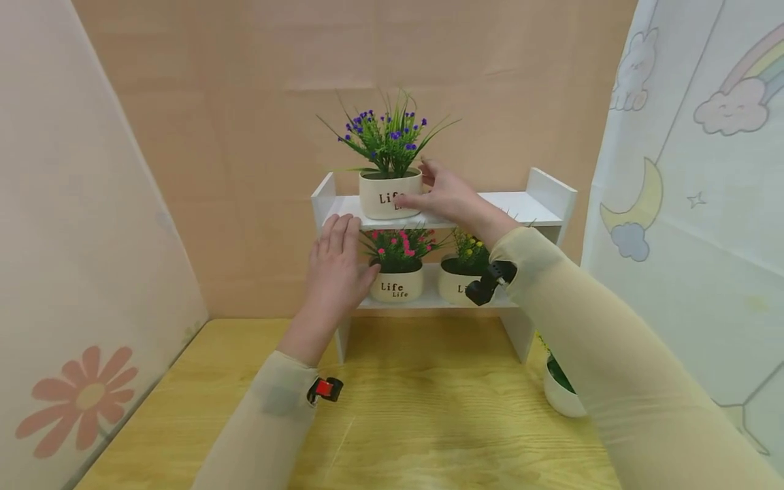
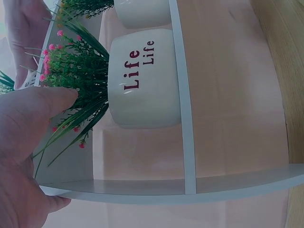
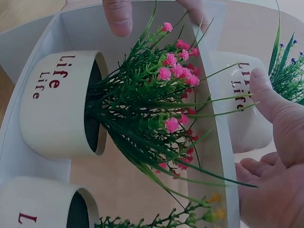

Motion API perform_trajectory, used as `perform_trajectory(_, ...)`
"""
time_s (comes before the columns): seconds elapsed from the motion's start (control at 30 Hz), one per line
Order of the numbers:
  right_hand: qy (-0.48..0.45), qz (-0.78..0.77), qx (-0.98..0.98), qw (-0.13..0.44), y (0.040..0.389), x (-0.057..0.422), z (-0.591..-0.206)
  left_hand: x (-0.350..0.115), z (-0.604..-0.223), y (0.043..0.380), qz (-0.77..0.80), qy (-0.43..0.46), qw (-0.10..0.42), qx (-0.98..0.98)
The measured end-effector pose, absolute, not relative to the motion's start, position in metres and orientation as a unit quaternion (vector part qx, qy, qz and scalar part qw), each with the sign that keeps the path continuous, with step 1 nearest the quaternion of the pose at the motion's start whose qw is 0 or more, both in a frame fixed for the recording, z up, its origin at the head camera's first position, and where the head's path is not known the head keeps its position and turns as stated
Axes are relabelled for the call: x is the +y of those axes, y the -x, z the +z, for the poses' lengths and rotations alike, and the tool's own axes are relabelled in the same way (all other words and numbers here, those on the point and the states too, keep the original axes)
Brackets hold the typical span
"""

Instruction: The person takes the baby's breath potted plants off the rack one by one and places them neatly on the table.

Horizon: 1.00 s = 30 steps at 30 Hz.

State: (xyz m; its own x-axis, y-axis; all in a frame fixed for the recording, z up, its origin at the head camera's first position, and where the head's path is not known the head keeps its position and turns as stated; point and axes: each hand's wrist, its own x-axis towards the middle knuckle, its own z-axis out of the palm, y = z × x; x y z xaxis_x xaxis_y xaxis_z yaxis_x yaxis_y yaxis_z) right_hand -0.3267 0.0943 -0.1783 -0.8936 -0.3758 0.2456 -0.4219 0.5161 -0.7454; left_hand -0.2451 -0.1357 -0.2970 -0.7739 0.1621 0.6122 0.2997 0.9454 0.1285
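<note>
On the top board of a white shelf (image 1: 520, 205) stands a cream "Life" pot (image 1: 376, 199) with purple flowers and long green leaves. My right hand (image 1: 450, 197) grips its right side, thumb across the front and fingers at the side and back. Over the shelf's upper left corner rests my left hand (image 1: 333, 262), fingers fairly straight and thumb spread. That thumb (image 2: 61, 99) lies before the leaves of the pink-flowered pot (image 2: 147, 78) on the lower board. To the right of it sits a yellow-flowered pot (image 1: 453, 280), partly hidden by my right wrist.
Another pot (image 1: 560, 395) stands on the wooden table (image 1: 392, 422), right of the shelf and partly behind my right sleeve. The shelf's raised side panels (image 1: 552, 192) flank the top board. A peach cloth (image 1: 245, 136) hangs behind, with printed white cloths (image 1: 692, 204) at the sides.
</note>
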Motion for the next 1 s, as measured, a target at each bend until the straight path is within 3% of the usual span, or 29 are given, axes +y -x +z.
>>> perform_trajectory(1.0, -0.245, 0.460, -0.853, 0.018, 0.334, 0.081, -0.180, -0.138, -0.299, 0.244, -0.109, 0.127, 0.318, -0.933)
